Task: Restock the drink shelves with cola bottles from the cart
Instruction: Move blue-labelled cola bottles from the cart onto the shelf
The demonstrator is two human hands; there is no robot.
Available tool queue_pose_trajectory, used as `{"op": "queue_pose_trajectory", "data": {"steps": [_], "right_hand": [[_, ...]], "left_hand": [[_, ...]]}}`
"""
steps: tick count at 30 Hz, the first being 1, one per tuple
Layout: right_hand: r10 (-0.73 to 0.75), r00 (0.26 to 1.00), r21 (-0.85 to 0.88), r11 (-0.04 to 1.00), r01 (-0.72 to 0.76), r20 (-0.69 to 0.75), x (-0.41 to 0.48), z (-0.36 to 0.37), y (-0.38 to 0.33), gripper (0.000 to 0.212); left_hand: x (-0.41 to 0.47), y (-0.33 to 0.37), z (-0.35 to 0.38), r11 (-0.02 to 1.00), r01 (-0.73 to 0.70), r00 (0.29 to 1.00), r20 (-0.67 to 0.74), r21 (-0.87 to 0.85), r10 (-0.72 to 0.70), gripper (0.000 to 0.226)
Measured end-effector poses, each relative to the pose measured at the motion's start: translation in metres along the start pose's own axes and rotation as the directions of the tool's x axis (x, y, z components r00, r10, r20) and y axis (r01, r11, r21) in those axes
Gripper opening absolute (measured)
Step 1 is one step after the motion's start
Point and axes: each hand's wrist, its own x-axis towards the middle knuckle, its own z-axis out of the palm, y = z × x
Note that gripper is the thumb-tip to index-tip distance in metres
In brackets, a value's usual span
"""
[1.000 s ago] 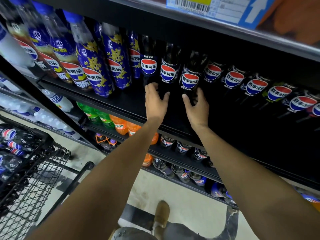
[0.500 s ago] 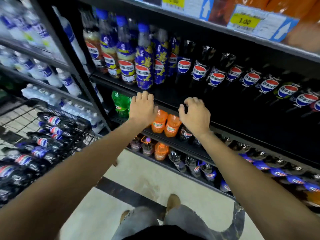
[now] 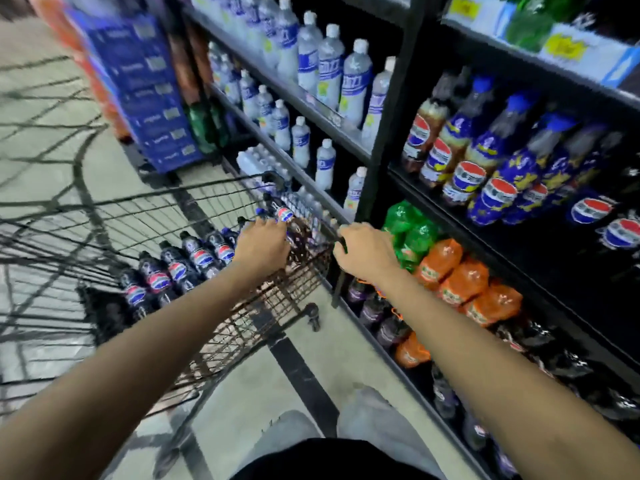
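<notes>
— What changed?
— Both grips left the shelf (image 3: 519, 261) for the cart (image 3: 207, 189); left grip (image 3: 263, 244) lies curled over the cola bottles (image 3: 197, 258) inside, hold unclear; right grip (image 3: 367, 252) clasps the cart's rim; another fetch likely begins.

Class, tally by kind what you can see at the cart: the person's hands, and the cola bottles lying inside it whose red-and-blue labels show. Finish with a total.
hands: 2, left hand and right hand
cola bottles in the cart, label showing: 6
total: 8
</notes>
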Motion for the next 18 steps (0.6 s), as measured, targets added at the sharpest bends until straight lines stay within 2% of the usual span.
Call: {"op": "queue_pose_trajectory", "data": {"steps": [4,9,14,18], "right_hand": [[-0.132,0.987,0.027,0.991,0.13,0.088,0.041,0.013,-0.043,0.022],[-0.277,0.944,0.088,0.96,0.265,0.181,0.094,0.045,-0.076,0.016],[-0.342,0.881,0.084,0.939,0.334,0.326,0.153,0.083,-0.091,0.022],[-0.379,0.823,0.115,0.923,0.366,0.424,0.194,0.115,-0.09,0.02]], "left_hand": [[-0.012,-0.056,0.012,0.987,0.162,0.986,0.041,-0.019,-0.161,0.034],[-0.013,-0.101,0.035,0.95,0.309,0.937,0.162,0.03,-0.31,0.034],[0.005,-0.124,0.057,0.916,0.393,0.864,0.309,0.081,-0.398,0.042],[0.029,-0.13,0.081,0.896,0.441,0.811,0.405,0.049,-0.422,0.041]]}}
